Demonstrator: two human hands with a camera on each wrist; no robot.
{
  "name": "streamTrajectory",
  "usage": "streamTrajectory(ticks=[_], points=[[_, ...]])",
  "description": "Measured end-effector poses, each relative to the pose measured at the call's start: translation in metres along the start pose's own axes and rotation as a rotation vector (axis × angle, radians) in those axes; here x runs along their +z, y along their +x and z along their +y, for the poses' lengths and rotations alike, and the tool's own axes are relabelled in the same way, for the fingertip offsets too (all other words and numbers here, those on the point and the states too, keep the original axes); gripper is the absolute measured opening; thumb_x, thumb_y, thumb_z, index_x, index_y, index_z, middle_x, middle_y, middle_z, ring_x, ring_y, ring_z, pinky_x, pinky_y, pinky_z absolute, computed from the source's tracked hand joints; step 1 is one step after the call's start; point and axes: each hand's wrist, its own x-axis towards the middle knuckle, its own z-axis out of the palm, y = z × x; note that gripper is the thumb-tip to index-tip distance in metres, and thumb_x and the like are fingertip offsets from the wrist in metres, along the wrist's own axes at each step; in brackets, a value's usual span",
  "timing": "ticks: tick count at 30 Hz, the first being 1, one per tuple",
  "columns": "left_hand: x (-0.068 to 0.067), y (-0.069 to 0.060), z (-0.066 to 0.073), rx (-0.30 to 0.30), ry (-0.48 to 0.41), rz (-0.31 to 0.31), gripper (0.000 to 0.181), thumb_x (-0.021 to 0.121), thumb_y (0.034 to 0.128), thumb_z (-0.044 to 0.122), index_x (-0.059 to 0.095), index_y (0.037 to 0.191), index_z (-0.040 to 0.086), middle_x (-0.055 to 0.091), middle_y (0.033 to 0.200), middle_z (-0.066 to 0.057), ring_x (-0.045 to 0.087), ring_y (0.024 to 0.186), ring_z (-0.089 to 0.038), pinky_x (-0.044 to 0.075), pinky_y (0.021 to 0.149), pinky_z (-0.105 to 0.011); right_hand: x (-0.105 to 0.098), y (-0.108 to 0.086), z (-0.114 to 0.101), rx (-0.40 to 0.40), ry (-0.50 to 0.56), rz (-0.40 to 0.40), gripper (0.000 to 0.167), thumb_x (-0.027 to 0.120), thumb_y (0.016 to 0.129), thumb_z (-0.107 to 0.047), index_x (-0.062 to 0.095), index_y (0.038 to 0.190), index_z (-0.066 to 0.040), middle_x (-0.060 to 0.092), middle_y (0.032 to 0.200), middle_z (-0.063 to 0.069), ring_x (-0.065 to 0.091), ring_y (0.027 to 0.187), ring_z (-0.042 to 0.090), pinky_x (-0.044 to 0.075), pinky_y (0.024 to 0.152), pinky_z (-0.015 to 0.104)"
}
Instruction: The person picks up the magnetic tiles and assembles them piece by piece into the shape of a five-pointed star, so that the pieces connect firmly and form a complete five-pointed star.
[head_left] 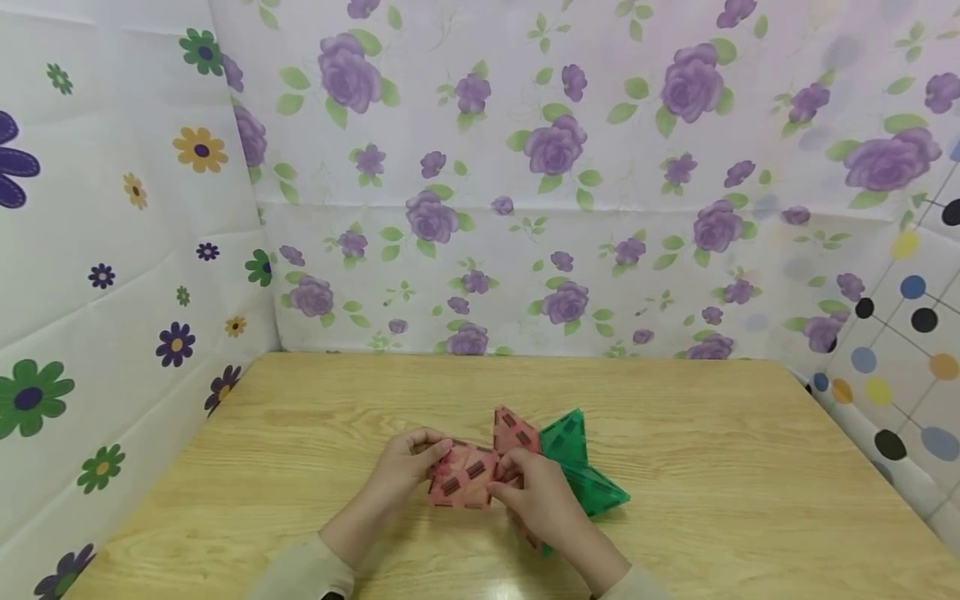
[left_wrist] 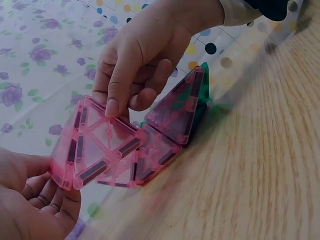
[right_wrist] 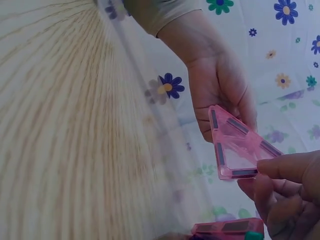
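My left hand (head_left: 405, 467) pinches the outer edge of two pink see-through triangular magnetic tiles (head_left: 465, 479), which stand together at an angle. On the opposite edge, my right hand (head_left: 542, 498) grips one of them between thumb and fingers, as the left wrist view also shows at the tile's top (left_wrist: 102, 140). Beside and behind the right hand sit another pink triangle (head_left: 516, 430) and green triangular tiles (head_left: 567, 437), set up in pointed shapes. The right hand covers part of this cluster in the head view. Pink tiles (left_wrist: 155, 155) touch one another low in the left wrist view.
The wood-grain table (head_left: 712, 467) lies beneath the hands and tiles. Behind it rises a cloth wall with purple flowers (head_left: 555, 146). A flowered cloth (head_left: 135, 250) stands on the left, and a dotted one (head_left: 922, 367) on the right.
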Motion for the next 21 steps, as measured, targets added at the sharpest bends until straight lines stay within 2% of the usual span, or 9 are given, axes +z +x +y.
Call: streamTrajectory(ticks=[6, 13, 21], points=[[0.007, 0.006, -0.006, -0.026, 0.052, -0.019, 0.028, 0.061, 0.0950, 0.017, 0.063, 0.108, -0.008, 0.066, 0.080, 0.007, 0.059, 0.073, -0.005, 0.051, 0.066, -0.020, -0.003, -0.004, 0.002, 0.011, -0.146, 0.043, 0.014, 0.072, 0.086, -0.023, 0.063, 0.083, -0.012, 0.063, 0.074, -0.002, 0.055, 0.058, 0.005, 0.045, 0.050, 0.020], [0.015, 0.012, -0.013, -0.025, 0.105, -0.041, 0.030, 0.061, 0.0946, 0.020, 0.064, 0.108, -0.007, 0.067, 0.083, 0.004, 0.059, 0.074, -0.006, 0.049, 0.066, -0.021, -0.004, -0.005, 0.002, 0.028, -0.294, 0.107, 0.015, 0.076, 0.083, -0.024, 0.066, 0.081, -0.012, 0.058, 0.071, -0.004, 0.046, 0.054, 0.004, 0.037, 0.046, 0.019], [0.022, 0.016, -0.018, -0.028, 0.110, -0.031, 0.027, 0.061, 0.0945, 0.018, 0.065, 0.105, -0.006, 0.067, 0.082, 0.006, 0.057, 0.075, -0.004, 0.048, 0.068, -0.022, -0.003, -0.008, 0.001, 0.035, -0.454, 0.169, 0.027, 0.077, 0.080, -0.034, 0.070, 0.085, -0.009, 0.062, 0.085, -0.001, 0.043, 0.063, 0.005, 0.034, 0.049, 0.018]])
